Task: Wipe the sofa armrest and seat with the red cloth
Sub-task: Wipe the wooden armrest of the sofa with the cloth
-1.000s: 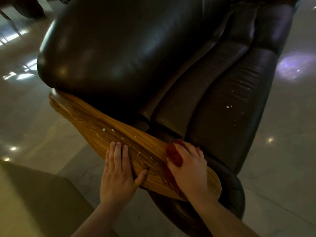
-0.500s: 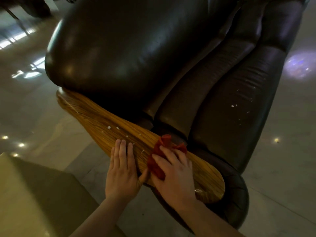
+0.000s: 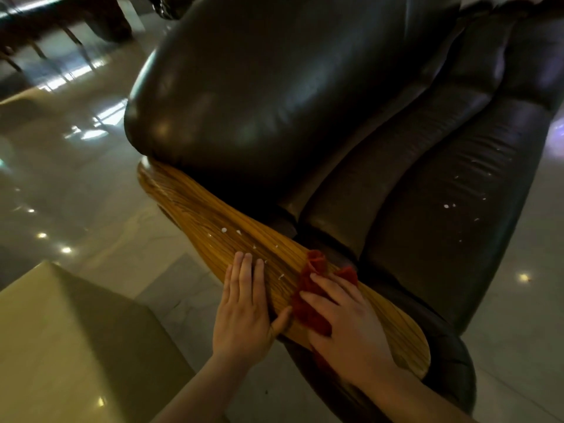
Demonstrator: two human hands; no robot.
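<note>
A dark leather sofa fills the view, its wooden armrest (image 3: 195,206) running diagonally toward me. White specks dot the armrest near its middle and the leather seat (image 3: 451,209). My right hand (image 3: 345,328) presses the red cloth (image 3: 308,297) flat onto the near half of the armrest; the cloth sticks out past my fingertips. My left hand (image 3: 244,309) lies flat on the armrest's outer edge beside it, fingers together, thumb touching the wood, holding nothing.
A glossy tiled floor (image 3: 91,209) surrounds the sofa, with light reflections. A beige box-like surface (image 3: 61,346) stands at the lower left, close to my left arm. Dark furniture legs (image 3: 45,32) show at the far upper left.
My right hand has slid the red cloth along the armrest from its near end toward the middle, closer to my left hand. The left hand has stayed in place.
</note>
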